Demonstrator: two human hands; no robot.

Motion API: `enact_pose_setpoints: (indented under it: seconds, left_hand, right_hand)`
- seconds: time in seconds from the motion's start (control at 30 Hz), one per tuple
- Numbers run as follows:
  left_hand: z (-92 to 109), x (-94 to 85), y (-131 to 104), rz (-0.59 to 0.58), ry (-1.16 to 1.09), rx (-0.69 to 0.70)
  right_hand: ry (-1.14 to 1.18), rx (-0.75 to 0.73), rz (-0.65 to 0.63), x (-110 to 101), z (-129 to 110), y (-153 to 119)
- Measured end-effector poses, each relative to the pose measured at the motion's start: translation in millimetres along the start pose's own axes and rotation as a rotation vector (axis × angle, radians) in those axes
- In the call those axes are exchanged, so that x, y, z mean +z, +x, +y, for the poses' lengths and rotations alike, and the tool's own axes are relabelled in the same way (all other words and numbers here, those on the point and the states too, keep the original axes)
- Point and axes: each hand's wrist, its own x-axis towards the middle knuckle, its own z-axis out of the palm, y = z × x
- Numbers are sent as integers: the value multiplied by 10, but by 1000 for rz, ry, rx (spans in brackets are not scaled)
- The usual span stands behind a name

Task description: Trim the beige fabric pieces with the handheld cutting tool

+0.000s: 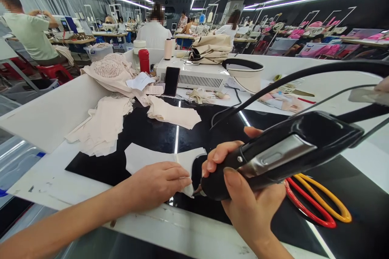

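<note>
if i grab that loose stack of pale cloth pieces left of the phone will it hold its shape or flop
The stack of pale cloth pieces would probably flop, as its layers look thin and soft. It may fan apart too, since the edges are uneven and no tie shows. Pushed, it might slide on the glossy black board.
</note>
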Motion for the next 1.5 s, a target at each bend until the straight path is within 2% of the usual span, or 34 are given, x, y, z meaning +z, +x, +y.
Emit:
enact_pose_setpoints:
  seconds: [0.13, 0.3, 0.4, 0.6, 0.83, 1.0, 1.3, 1.5]
  left_hand:
    - [66, -121, -46, -60, -113, 15]
    - [153, -346, -115, -102, -246, -35]
    - [129, -376, -74, -89, -221, -49]
    - [42, -155, 210, 19, -83, -31]
    - [60, 104, 521, -8, 77, 31]
    - [89, 263, 611, -17, 213, 80]
    - [162, 271, 602, 0, 279, 48]
    - [112, 233, 549, 73, 127, -48]
  right_hand:
    - [-12, -19, -15, -75, -75, 71]
    - [-129, -121, 136, -266, -97, 322]
    - [-167, -129, 155, -366, -43, 395]
    - [-125, -118, 122, -383, 62, 348]
    - [-132, -87, 146, -336, 79, 339]
    - [-166, -74, 111, -327, 51, 330]
    - [-229, -52, 75, -326, 32, 332]
    - [-258, -49, 104, -308, 37, 330]
